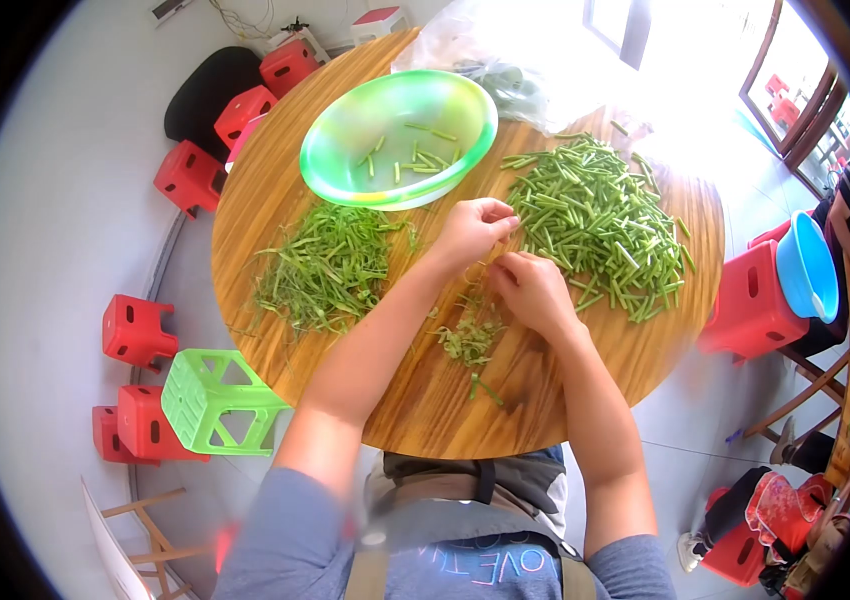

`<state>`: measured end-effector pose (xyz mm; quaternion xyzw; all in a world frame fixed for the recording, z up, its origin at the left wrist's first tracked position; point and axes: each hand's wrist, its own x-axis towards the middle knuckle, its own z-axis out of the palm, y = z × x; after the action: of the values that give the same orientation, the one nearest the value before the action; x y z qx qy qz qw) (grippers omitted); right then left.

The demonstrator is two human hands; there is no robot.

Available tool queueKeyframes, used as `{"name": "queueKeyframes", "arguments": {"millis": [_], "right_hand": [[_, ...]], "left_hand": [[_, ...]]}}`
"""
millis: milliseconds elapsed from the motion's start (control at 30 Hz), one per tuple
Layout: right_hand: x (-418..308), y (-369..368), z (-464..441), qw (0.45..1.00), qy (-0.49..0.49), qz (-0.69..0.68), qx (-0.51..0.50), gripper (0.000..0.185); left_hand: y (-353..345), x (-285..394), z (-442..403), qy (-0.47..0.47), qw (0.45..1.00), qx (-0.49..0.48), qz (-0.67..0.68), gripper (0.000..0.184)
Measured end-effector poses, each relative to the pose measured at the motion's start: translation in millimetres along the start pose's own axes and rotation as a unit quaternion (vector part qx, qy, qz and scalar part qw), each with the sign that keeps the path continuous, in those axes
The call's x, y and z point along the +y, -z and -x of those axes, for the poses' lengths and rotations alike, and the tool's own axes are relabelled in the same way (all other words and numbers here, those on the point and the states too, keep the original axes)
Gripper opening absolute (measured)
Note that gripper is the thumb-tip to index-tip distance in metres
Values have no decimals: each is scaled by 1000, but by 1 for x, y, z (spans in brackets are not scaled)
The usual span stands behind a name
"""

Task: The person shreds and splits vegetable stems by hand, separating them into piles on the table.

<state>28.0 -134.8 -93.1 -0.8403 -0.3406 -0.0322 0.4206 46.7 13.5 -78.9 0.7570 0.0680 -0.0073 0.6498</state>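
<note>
1. Head view: the step in hand looks like picking over cut green stem segments [600, 225], heaped right of centre on the round wooden table [445, 425]. To do it well, work a piece at a time with light fingertip pressure, so the stems do not bruise.
2. Keep the small heap of trimmings [470, 342] apart from the stems; the shredded leafy greens [330, 265] lie left of it. The green-and-yellow plastic basin [340, 130], with a few stem pieces inside, stands beyond them.
3. The left hand [475, 232] reaches farther forward, thumb and forefinger drawn together beside the stem heap; I cannot tell whether they pinch anything.
4. The right hand [535, 290] sits nearer the body, fingers curled inward above the trimmings, its grip hidden. Both forearms angle inward over the table.
</note>
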Motion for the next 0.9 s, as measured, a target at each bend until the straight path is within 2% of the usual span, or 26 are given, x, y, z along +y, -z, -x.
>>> {"name": "queueKeyframes", "arguments": {"millis": [100,133,233,300,367,467,567,667,767,900], "right_hand": [[1,-1,-2,998,-22,-37,55,13],[1,-2,-3,995,-21,-52,82,12],[-10,3,-4,974,-124,-164,92,14],[-7,0,-6,960,-133,-219,115,15],[-12,4,-6,945,-185,-257,84,16],[-18,7,-6,934,-195,-295,55,17],[-26,10,-6,916,-218,-335,39,17],[-26,9,-6,917,-210,-335,49,16],[-24,12,-5,931,-208,-300,17,15],[-27,14,-5,947,-198,-254,-16,15]], "left_hand": [[6,-9,21,-74,995,21,63,14],[9,-10,30,-73,995,19,66,13],[16,-19,49,-84,992,37,88,16],[20,-18,59,-63,992,31,109,22],[22,-19,66,-56,991,30,118,22],[23,-29,66,-43,991,16,127,20],[22,-33,65,-60,992,29,103,15],[28,-28,68,-127,987,63,-73,13],[30,-33,64,-239,961,92,-107,14],[32,-30,66,-274,938,95,-188,17]]}}
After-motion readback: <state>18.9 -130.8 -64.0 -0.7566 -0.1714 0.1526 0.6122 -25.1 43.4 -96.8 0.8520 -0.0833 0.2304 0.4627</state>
